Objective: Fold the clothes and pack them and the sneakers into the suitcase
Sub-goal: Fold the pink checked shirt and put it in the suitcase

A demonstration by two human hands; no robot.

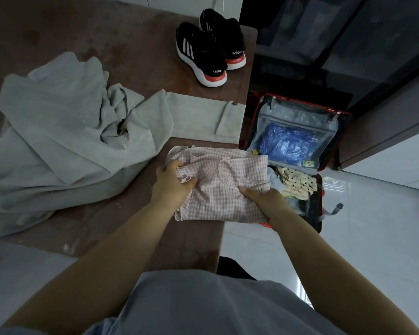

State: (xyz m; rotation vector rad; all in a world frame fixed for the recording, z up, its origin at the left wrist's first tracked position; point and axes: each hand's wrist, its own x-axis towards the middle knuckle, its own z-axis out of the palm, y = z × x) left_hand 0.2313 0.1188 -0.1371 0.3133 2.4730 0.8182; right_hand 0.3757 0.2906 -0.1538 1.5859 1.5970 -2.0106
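A folded pink checked garment [218, 182] hangs over the right edge of the brown table [131, 39], partly above the suitcase. My left hand [172, 177] grips its left edge; my right hand [261, 197] grips its lower right corner. A large grey garment [65, 131] lies crumpled on the table to the left, one part stretched toward the table's edge. A pair of black sneakers [211, 47] with white stripes and red heels stands at the far right corner of the table. The red suitcase [334, 112] lies open on the floor to the right, holding a polka-dot cloth [298, 182].
The suitcase lid's mesh pocket holds a blue plastic bag [288, 143]. Dark cabinets [361, 44] rise behind and to the right of the suitcase. White tiled floor [373, 226] spreads to the right of the table.
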